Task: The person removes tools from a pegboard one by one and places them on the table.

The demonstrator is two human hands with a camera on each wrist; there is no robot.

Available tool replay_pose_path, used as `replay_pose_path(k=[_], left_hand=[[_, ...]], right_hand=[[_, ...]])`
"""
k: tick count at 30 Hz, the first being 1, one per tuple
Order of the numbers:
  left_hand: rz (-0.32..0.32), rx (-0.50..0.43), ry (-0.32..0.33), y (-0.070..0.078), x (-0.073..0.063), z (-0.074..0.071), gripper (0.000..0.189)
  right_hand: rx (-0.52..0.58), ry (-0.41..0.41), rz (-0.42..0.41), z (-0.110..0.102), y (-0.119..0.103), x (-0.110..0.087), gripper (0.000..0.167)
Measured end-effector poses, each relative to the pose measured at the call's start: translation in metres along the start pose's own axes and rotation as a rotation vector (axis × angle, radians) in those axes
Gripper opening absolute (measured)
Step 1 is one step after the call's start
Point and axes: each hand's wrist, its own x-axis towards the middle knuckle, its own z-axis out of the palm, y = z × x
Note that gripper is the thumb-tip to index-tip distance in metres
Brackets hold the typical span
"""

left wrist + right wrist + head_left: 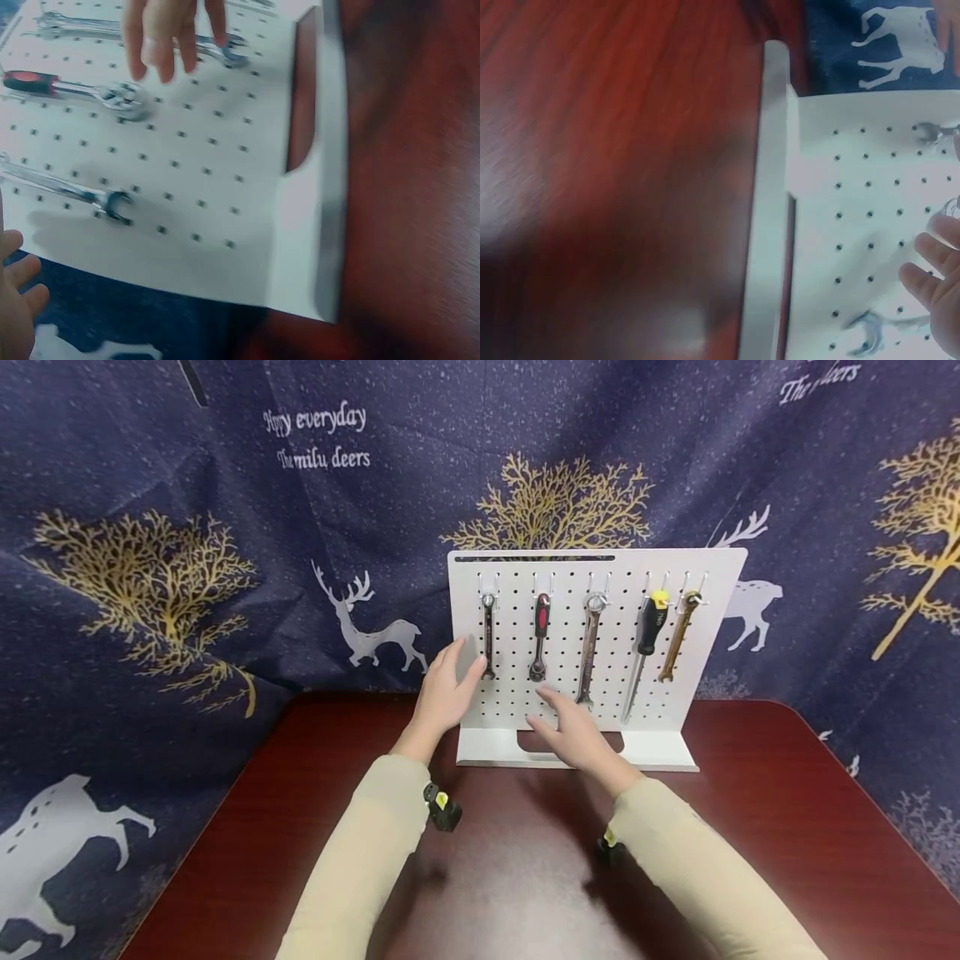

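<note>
My left hand [444, 689] is beside the left edge of a white pegboard [513, 702], its fingers extended close to a small combination wrench [489, 639]. My right hand [573, 732] is before the lower middle of the board, fingers spread and nothing in them. Above its fingertips hangs a ratchet [542, 618] with a red and black handle. A larger combination wrench [590, 647] hangs just to the right, its lower end [866, 334] near the hand in the right wrist view. Farther right hang a screwdriver [652, 625] with a black and yellow handle and a brownish wrench [678, 639].
The pegboard stands on a white base [660, 752] with a cut-out, on a dark red wooden table [510, 860]. Behind is a blue cloth [405, 527] printed with deer and golden trees. Metal hooks hold the tools along the board's upper part.
</note>
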Motion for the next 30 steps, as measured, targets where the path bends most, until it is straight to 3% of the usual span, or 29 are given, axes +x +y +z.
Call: replay_pose_path(k=[7,12,23,30], left_hand=[[0.013,-0.112,0.055,0.022,0.025,-0.011,0.057],[0.01,-0.153,0.067,0.035,0.04,-0.019,0.053],[0.023,-0.184,-0.004,0.045,0.062,-0.025,0.045],[-0.023,-0.196,-0.055,0.049,0.069,-0.026,0.044]], right_hand=[[0.121,0.01,-0.018,0.004,-0.014,0.017,0.053],[0.246,-0.027,0.027,0.009,-0.023,0.028,0.05],[0.443,-0.063,0.092,0.021,-0.038,0.052,0.052],[0.511,-0.063,0.163,0.025,-0.046,0.066,0.058]])
